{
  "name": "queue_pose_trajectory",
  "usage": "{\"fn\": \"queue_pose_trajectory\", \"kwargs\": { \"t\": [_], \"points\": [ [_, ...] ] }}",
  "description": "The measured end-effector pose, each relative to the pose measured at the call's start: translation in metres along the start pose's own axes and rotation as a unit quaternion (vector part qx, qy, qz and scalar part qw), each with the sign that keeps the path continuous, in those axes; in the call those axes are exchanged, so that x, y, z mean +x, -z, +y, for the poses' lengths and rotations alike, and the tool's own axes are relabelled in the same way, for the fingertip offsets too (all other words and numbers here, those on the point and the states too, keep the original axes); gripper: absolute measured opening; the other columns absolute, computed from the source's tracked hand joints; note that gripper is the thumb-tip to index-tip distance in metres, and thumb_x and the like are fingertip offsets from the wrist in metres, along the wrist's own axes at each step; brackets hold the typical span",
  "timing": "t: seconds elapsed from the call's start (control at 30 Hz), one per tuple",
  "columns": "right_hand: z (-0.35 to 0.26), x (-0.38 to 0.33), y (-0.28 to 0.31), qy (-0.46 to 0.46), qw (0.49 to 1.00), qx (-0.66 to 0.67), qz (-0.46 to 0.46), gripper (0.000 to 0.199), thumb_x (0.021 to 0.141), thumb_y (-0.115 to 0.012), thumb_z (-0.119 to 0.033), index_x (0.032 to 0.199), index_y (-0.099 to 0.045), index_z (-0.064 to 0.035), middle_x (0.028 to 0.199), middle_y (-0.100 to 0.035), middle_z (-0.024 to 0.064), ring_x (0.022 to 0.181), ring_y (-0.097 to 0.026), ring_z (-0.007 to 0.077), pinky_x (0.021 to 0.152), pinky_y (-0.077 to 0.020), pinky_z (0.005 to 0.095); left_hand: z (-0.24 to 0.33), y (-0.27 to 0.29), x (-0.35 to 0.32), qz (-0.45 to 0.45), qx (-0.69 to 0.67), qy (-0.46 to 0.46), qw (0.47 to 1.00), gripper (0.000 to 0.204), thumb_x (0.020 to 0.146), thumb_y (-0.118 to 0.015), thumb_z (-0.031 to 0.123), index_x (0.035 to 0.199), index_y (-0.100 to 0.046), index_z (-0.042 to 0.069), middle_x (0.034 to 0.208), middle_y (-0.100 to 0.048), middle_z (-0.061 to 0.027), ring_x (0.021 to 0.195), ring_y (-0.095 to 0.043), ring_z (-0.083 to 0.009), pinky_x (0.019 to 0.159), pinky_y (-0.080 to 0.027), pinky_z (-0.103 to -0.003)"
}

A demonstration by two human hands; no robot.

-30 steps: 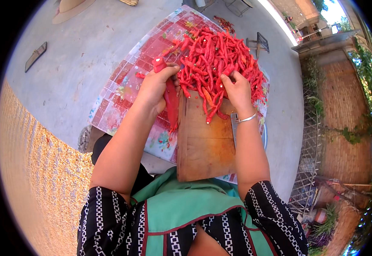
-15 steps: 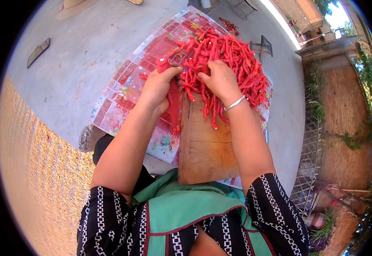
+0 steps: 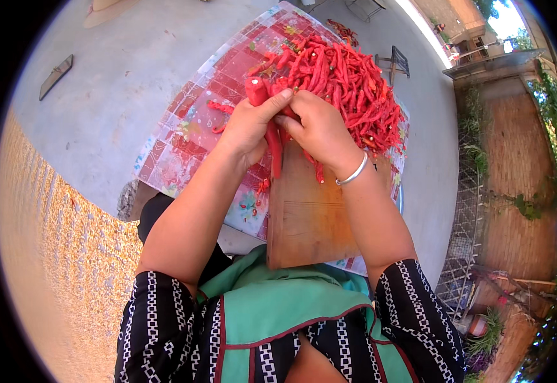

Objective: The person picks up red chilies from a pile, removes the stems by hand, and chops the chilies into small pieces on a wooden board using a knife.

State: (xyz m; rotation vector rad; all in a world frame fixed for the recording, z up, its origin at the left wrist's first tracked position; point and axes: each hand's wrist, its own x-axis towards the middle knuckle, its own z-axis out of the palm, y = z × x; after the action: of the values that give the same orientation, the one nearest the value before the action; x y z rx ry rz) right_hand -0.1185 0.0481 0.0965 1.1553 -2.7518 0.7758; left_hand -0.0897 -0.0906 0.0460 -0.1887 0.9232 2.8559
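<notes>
My left hand (image 3: 248, 127) is closed round long red chili peppers (image 3: 256, 91). Their thick ends stick up above the thumb, and a red length hangs below the palm. My right hand (image 3: 320, 124) meets it, thumb and fingers pinched on a red chili pepper that shows partly between the two hands. The fingertips are partly hidden. Just beyond my hands lies a big heap of red chili peppers (image 3: 355, 89). Below them a wooden board (image 3: 310, 223) rests on the table's near edge.
A red-and-white patterned cloth covers the table (image 3: 186, 105), with a few loose chili peppers (image 3: 219, 107) left of my hands. A small dark stool (image 3: 393, 64) stands beyond the right side. Yellow grain (image 3: 80, 255) is spread on the ground at left, and a dark-framed flat object (image 3: 56, 76) lies farther off.
My hands have come together; the right has moved left and slightly down to the left. The left hand has shifted right, its long chili pepper now over the board's edge.
</notes>
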Motion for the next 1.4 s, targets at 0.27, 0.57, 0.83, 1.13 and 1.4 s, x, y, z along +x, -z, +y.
{"fn": "queue_pose_trajectory", "kwargs": {
  "t": [0.27,0.57,0.83,1.13,1.4],
  "points": [
    [0.037,-0.034,0.017,-0.224,0.962,-0.156,0.006,0.038,0.083,-0.070,-0.037,0.094,-0.068,-0.0004,0.097,-0.064,0.0179,0.086,-0.065,0.0323,0.077,-0.0527,0.0430,0.024,0.010,-0.001,0.062,-0.003,-0.042,0.997,0.021,0.081,-0.061,-0.003,0.101,-0.059,0.001,0.083,-0.060,-0.0047,0.076,-0.060,-0.0179,0.070,-0.051,-0.033],
    [0.043,-0.034,-0.010,-0.289,0.925,-0.241,-0.057,0.048,0.077,-0.073,-0.043,0.090,-0.064,0.0019,0.092,-0.065,0.0204,0.091,-0.064,0.0372,0.079,-0.0508,0.0476,0.018,0.009,0.000,0.055,0.042,-0.020,0.997,0.009,0.089,-0.065,0.011,0.094,-0.061,0.004,0.067,-0.052,0.0004,0.060,-0.051,-0.0103,0.058,-0.045,-0.027],
    [0.051,-0.048,0.018,-0.296,0.954,0.057,-0.004,0.023,0.079,-0.070,-0.019,0.091,-0.066,0.0003,0.082,-0.067,0.0154,0.073,-0.065,0.0313,0.068,-0.0503,0.0395,-0.007,0.010,0.003,0.037,0.049,0.050,0.997,0.015,0.091,-0.065,0.015,0.100,-0.065,0.003,0.083,-0.065,-0.0067,0.069,-0.060,-0.0148,0.058,-0.052,-0.032],
    [0.006,-0.044,-0.003,-0.097,0.992,-0.062,0.045,0.026,0.078,-0.074,-0.016,0.097,-0.065,-0.0014,0.083,-0.061,0.0102,0.076,-0.063,0.0211,0.070,-0.0510,0.0334,-0.021,0.000,-0.003,-0.020,0.027,0.065,0.997,0.015,0.091,-0.063,0.010,0.103,-0.063,0.000,0.096,-0.067,-0.0122,0.087,-0.067,-0.0225,0.076,-0.057,-0.036],
    [0.016,-0.047,0.004,-0.221,0.943,0.248,0.021,0.025,0.088,-0.067,-0.010,0.109,-0.065,0.0037,0.096,-0.070,0.0075,0.086,-0.064,0.0112,0.075,-0.0512,0.0279,-0.012,-0.001,-0.006,-0.011,-0.045,0.083,0.995,0.015,0.087,-0.060,0.000,0.101,-0.064,-0.001,0.097,-0.067,-0.0129,0.087,-0.066,-0.0225,0.077,-0.056,-0.036]
  ]
}}
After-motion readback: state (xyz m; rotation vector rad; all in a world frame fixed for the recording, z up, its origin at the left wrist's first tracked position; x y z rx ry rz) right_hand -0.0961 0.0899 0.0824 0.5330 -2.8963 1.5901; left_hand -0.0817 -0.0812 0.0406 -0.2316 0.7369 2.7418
